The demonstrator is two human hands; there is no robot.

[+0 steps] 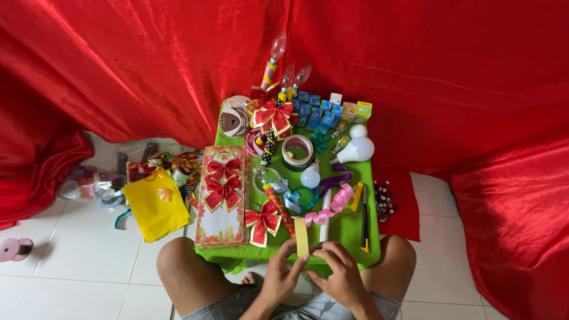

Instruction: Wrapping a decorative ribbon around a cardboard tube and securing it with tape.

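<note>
My left hand and my right hand meet at the near edge of a green tray table. Together they pinch the lower end of a pale yellow strip, which stands up between them over the table. A red and gold bow lies just left of the strip, and a curled pink ribbon lies to its right. My bare knees flank the table.
The table holds tape rolls, white bulbs, small blue boxes, clear bulbs on wrapped sticks, a bow-topped card stack and a yellow cutter. A yellow bag and clutter lie left on the tiled floor. Red cloth hangs behind.
</note>
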